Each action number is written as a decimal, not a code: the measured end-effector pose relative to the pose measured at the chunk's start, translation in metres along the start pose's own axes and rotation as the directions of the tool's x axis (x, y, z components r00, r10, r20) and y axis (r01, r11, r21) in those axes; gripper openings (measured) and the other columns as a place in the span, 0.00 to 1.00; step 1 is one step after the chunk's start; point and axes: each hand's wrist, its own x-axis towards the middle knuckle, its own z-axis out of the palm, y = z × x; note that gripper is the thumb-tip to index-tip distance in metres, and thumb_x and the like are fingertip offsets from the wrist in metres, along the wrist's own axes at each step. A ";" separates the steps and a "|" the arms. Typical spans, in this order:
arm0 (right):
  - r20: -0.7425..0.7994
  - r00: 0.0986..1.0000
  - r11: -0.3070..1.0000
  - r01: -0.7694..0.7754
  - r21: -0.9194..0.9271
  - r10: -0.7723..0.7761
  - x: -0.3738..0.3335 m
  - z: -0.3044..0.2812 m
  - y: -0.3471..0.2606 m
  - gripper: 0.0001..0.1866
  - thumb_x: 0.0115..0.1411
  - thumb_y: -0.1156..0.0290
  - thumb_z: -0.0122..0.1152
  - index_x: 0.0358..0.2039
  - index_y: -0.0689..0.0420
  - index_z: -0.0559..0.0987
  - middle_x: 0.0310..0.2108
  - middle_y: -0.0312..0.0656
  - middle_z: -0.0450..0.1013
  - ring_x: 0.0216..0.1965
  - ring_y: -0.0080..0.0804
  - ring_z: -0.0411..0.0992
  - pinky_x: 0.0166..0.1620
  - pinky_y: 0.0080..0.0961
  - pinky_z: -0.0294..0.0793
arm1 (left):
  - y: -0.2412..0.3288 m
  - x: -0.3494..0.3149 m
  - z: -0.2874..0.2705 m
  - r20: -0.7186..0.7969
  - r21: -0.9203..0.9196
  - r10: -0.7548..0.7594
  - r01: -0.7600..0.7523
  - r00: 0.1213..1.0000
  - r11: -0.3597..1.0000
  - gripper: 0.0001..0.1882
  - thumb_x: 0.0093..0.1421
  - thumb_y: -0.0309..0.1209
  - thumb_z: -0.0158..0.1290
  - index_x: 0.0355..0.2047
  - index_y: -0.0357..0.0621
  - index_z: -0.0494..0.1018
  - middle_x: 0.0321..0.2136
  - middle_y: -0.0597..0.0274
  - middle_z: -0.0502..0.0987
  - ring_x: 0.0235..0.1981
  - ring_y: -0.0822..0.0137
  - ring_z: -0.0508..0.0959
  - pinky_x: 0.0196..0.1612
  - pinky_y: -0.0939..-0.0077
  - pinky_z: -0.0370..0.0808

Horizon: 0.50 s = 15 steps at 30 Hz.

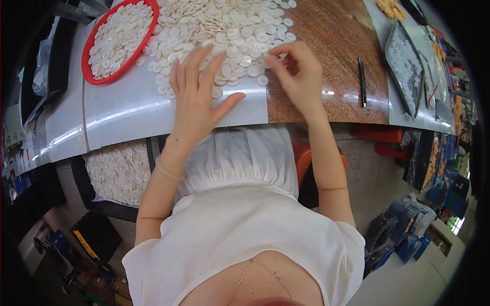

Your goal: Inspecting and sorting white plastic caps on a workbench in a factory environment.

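Observation:
A broad heap of round, white, button-like discs [204, 25] covers the far middle of the table. My left hand [194, 94] lies over the heap's near edge, its fingers stretched out and the thumb pointing to the right. At the heap's right edge, my right hand [301, 69] is bent into a pinch, thumb and forefinger together beside the discs. Whatever sits between those fingertips is too small and blurred to make out. A single disc [263, 80] lies just below the pinch, and another [217, 92] is by my left thumb.
A red round tray [86, 56] full of similar discs stands at the far left. On the brown board [337, 56] lies a black pen [362, 81]. Farther right is a dark tray [416, 104] of pale pieces. Below the table, left, a black-rimmed crate [120, 171] holds many more discs.

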 end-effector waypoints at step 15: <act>0.121 0.932 0.879 0.363 -0.309 -0.343 0.039 0.002 0.019 0.07 0.54 0.77 0.61 0.35 0.55 0.80 0.34 0.39 0.76 0.37 0.40 0.73 0.42 0.31 0.73 | 0.019 -0.011 0.007 0.149 -0.534 0.018 0.065 0.989 0.843 0.11 0.53 0.18 0.57 0.38 0.37 0.76 0.39 0.56 0.77 0.41 0.60 0.76 0.43 0.73 0.74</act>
